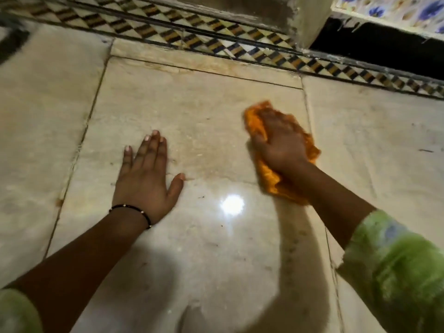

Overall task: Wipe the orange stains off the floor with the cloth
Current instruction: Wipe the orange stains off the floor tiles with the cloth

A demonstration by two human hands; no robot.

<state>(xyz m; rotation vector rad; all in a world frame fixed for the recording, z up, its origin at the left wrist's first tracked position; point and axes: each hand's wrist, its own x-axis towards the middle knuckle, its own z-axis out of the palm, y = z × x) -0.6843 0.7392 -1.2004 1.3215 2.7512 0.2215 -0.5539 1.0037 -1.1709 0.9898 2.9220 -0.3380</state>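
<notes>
My right hand (280,140) presses a crumpled orange cloth (269,179) flat against the pale marble floor (192,104), right of centre. The cloth sticks out beyond the fingers and below the wrist, and both look motion-blurred. My left hand (144,179) rests palm down on the same slab with fingers spread, holding nothing; a thin black bracelet circles its wrist. A faint orange-brown smear (187,162) shows on the slab between the two hands, and a paler one (192,68) lies along the slab's far edge.
A chequered tile border (216,42) runs along the far side of the floor. Behind it rise a worn wall corner (305,22) and a dark opening (384,51) under blue-flowered tiles. A bright light reflection (232,205) glares on the floor near my wrists.
</notes>
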